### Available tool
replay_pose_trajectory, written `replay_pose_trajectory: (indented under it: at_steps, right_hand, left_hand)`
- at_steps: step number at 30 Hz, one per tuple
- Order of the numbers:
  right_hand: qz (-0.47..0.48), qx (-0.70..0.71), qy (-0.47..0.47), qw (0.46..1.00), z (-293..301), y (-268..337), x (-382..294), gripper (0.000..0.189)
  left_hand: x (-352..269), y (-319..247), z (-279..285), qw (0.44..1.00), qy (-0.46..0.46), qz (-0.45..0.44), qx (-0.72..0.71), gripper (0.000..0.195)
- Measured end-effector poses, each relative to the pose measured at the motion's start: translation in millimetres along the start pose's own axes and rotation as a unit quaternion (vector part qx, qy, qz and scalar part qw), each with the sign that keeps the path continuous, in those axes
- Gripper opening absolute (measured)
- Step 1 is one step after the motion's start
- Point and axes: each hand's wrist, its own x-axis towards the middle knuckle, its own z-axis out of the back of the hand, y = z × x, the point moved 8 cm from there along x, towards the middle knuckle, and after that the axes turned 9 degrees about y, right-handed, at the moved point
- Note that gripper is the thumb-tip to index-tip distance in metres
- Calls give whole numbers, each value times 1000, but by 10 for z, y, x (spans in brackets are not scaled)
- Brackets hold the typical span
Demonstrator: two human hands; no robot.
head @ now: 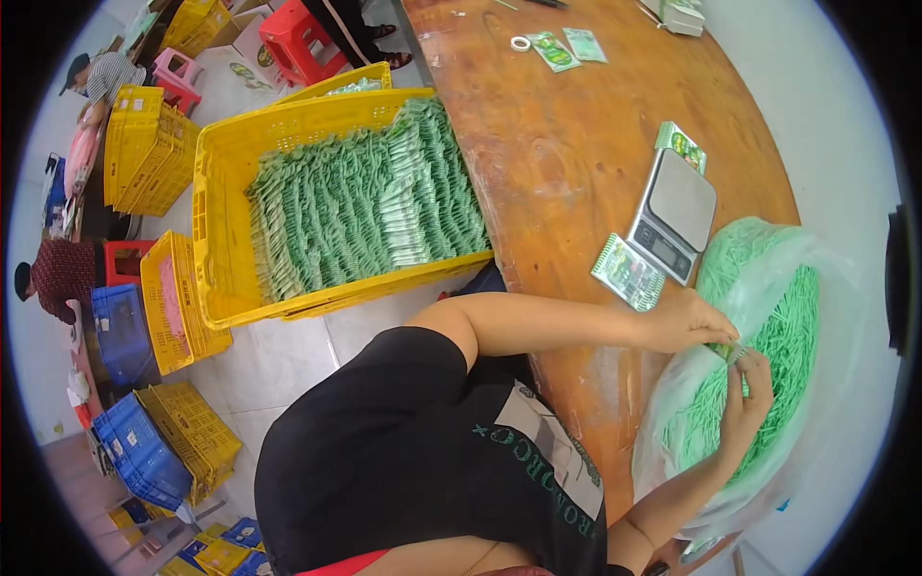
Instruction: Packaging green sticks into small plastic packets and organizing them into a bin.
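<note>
My left hand (688,322) and my right hand (749,403) meet above a large clear plastic bag (742,284). Between their fingertips is a small green-and-clear packet (733,353), pinched from both sides and largely covered by the fingers. Thin light-green sticks (781,367) fill the open bag beneath. Just beyond my left hand, a digital scale (681,205) rests on the wooden table (555,158). One pile of green printed packets (628,272) lies against the scale's near left side, and another green packet (683,146) lies at its far end.
Left of the table, a yellow crate (209,216) holds rows of green packets (360,201). Two flat packets (555,52) and a white tape roll (520,44) lie farther along the table. Stacked crates (148,155), a red stool (295,36) and other people (65,270) occupy the room behind.
</note>
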Motion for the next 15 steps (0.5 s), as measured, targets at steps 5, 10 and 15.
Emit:
replay_pose_trajectory:
  at_steps: [5,10,15]
  right_hand:
    - [-50,138,40,988,-85,-166,50,14]
    - [-21,-4,26,999,-312,-67,55,16]
    - [-56,89,-118,987,-279,-243,-215,9]
  left_hand:
    - [-149,-39,104,989,15,-73,130,17]
    - [-240,19,95,990,39,-44,125,20]
    - [-246,27,-133,993,76,-20,86,18]
